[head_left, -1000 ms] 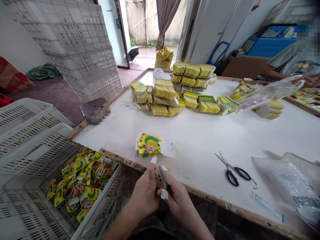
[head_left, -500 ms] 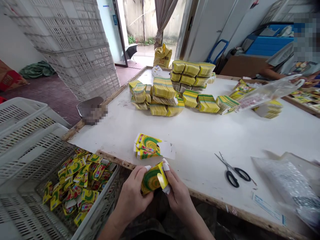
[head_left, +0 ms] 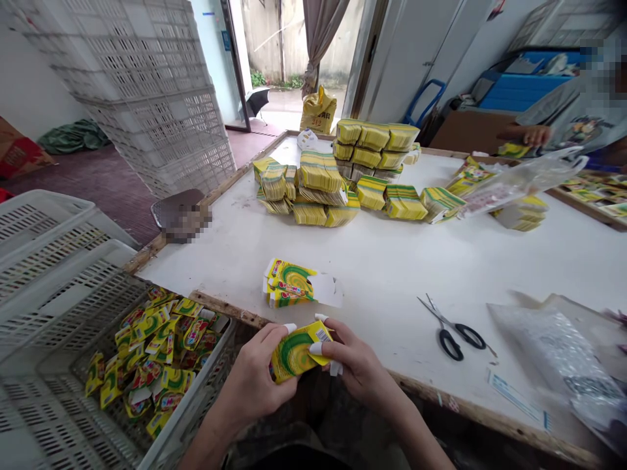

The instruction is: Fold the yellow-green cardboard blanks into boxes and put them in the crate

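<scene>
A small yellow and green cardboard box (head_left: pixel 295 354) is held between both hands, in front of the table's near edge. My left hand (head_left: pixel 259 373) is closed around its left end. At the right end, my right hand (head_left: pixel 353 358) pinches the box by its flap, which carries a barcode. White covers sit on some fingertips of both hands. Just beyond, a few flat cartons (head_left: pixel 291 282) of the same print lie overlapped on the white table (head_left: pixel 382 274).
Left of the table edge, a white plastic crate (head_left: pixel 186 408) holds many yellow boxes. Black-handled scissors (head_left: pixel 450 333) lie at right, beside a clear plastic bag (head_left: pixel 553 346). Bundled carton stacks (head_left: pixel 321 173) stand at the back, near a dustpan (head_left: pixel 179 209). Another person's hand (head_left: pixel 536 135) is at far right.
The box's flap has been folded over at the right end, so its barcode now shows. My right index finger has moved onto it. The other person's hand has shifted.
</scene>
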{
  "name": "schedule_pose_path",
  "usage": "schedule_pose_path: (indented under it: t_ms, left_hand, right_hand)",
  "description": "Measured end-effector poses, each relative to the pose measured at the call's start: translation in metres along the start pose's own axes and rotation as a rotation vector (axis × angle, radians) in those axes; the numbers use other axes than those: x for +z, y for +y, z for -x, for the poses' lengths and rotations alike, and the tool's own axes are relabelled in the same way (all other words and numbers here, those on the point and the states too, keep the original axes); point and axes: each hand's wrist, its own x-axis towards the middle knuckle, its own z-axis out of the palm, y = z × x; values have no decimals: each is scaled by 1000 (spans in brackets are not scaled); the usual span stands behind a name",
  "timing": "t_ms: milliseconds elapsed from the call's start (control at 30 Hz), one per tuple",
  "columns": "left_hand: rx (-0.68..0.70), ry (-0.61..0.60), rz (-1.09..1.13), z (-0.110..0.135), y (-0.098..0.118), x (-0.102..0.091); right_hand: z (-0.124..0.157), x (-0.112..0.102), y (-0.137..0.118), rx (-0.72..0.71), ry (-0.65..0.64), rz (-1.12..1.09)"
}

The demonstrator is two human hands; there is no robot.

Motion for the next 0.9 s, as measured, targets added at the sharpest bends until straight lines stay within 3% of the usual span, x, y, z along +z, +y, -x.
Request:
schedule_pose_path:
  t_ms: [333, 567, 667, 800, 900]
  left_hand:
    - [20, 1, -23, 0, -1, -4]
    - [9, 39, -49, -2, -2, 3]
    - [2, 61, -46, -1, -6, 4]
    - [-20, 72, -15, 0, -11, 2]
    - [-55, 85, 45, 0, -14, 5]
  right_hand:
    - [3, 5, -5, 19, -85, 63]
    - [3, 24, 2, 153, 172, -97]
    - [0, 24, 1, 182, 125, -184]
    - [-5, 19, 0, 92, 12, -113]
    - [-7, 19, 2, 67, 53, -58]
